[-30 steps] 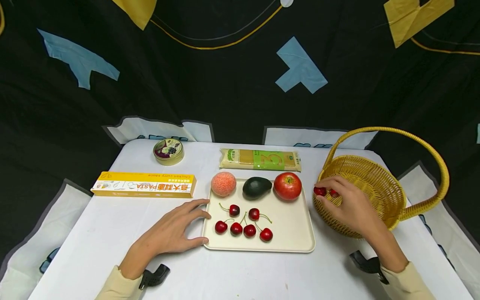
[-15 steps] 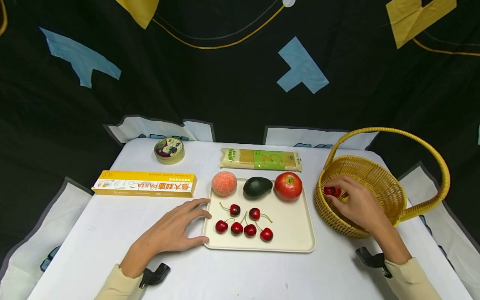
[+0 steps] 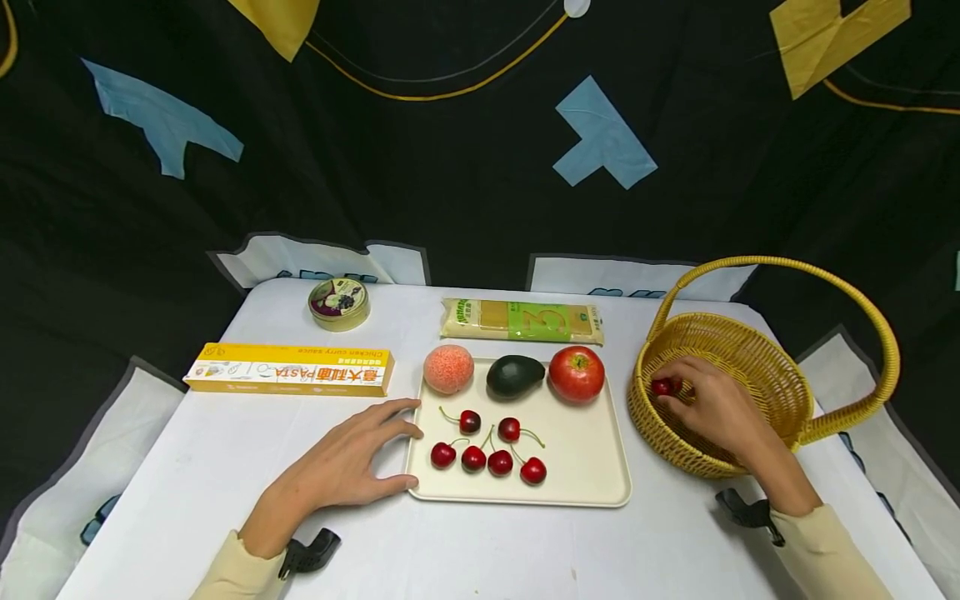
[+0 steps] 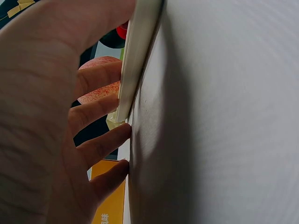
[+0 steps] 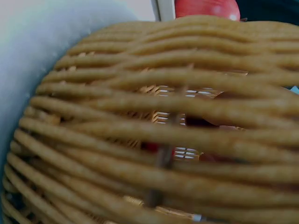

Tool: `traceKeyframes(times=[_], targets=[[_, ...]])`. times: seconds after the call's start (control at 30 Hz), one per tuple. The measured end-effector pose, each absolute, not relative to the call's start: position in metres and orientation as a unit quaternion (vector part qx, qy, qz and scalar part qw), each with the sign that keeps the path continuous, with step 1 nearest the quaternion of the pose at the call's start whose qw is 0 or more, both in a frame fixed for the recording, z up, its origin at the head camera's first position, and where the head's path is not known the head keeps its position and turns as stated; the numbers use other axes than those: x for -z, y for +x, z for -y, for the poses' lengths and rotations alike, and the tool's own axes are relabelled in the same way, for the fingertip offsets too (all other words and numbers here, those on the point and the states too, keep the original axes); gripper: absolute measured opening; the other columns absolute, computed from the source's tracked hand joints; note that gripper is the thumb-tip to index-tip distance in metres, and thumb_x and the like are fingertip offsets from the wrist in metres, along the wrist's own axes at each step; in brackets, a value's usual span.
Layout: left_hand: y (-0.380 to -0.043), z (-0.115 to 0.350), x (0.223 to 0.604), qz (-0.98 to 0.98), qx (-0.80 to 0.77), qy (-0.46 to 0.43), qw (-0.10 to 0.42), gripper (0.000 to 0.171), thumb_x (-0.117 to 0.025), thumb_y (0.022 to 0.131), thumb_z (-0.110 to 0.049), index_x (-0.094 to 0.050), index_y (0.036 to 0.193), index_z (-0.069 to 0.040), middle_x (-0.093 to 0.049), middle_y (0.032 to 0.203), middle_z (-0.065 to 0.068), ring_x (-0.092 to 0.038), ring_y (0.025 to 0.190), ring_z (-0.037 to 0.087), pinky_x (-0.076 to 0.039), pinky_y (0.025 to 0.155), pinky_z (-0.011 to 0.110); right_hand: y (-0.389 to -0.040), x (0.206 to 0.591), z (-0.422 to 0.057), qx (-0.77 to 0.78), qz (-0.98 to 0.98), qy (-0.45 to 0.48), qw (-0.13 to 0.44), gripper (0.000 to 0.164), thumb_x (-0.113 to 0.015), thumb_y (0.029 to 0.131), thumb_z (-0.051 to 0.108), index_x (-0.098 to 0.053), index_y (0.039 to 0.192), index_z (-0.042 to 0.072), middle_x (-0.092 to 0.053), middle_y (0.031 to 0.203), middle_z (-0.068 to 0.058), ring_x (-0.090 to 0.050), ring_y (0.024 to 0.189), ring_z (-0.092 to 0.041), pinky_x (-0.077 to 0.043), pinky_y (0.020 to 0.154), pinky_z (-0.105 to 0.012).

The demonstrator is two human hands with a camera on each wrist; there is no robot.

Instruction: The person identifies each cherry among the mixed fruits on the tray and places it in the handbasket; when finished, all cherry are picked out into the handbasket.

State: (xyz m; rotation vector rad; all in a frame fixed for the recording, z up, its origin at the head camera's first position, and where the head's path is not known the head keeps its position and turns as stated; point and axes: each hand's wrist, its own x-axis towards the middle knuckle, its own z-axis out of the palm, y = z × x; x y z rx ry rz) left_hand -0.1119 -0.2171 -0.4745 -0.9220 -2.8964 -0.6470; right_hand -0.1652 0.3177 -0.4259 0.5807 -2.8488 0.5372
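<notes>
My right hand reaches inside the yellow wicker basket, fingers and thumb closed around a dark red cherry. A second cherry beside it is mostly hidden by the fingers. In the right wrist view, the basket's woven wall covers most of the hand. My left hand lies spread at the left side of a cream tray, fingertips and thumb at its rim. On the tray are several stemmed cherries, a peach-coloured speckled fruit, an avocado and a red apple.
Behind the tray lies a pasta packet. A yellow and white pasta box is left of the tray, with a round tin farther back. The basket's tall handle arches above its opening. A black curtain hangs behind the table.
My right hand has moved from the basket's left rim slightly right and into the basket, carrying the cherries. My left hand stays at the tray.
</notes>
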Motion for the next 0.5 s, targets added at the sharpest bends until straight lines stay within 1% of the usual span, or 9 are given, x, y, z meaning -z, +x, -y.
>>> traceKeyframes(times=[0.13, 0.33, 0.5], targets=[[-0.112, 0.2169, 0.4746, 0.933, 0.209, -0.294, 0.012, 0.053, -0.086, 0.085, -0.06, -0.071, 0.128, -0.032, -0.049, 0.164, -0.001, -0.055, 0.144, 0.03, -0.049, 0.114, 0.054, -0.1694, 0.4283, -0.3201, -0.174, 0.959, 0.201, 0.093, 0.032, -0.088, 0.086, 0.002, -0.079, 0.115, 0.011, -0.075, 0.11, -0.01, -0.071, 0.094, -0.028, -0.062, 0.078, -0.051], [-0.1111, 0.2171, 0.476, 0.933, 0.209, -0.294, 0.011, 0.053, -0.084, 0.086, -0.061, -0.071, 0.128, -0.032, -0.049, 0.164, -0.002, -0.055, 0.143, 0.03, -0.049, 0.114, 0.054, -0.1711, 0.4322, -0.3224, -0.167, 0.965, 0.187, 0.079, 0.028, -0.088, 0.087, 0.006, -0.079, 0.114, 0.012, -0.072, 0.112, -0.014, -0.071, 0.095, -0.032, -0.062, 0.076, -0.053], [-0.1117, 0.2178, 0.4747, 0.933, 0.208, -0.293, 0.011, 0.053, -0.085, 0.085, -0.061, -0.071, 0.128, -0.032, -0.049, 0.164, -0.002, -0.055, 0.144, 0.03, -0.049, 0.115, 0.054, -0.1725, 0.4353, -0.3233, -0.165, 0.965, 0.186, 0.082, 0.028, -0.088, 0.087, 0.006, -0.079, 0.113, 0.011, -0.072, 0.111, -0.014, -0.071, 0.092, -0.03, -0.061, 0.072, -0.049]])
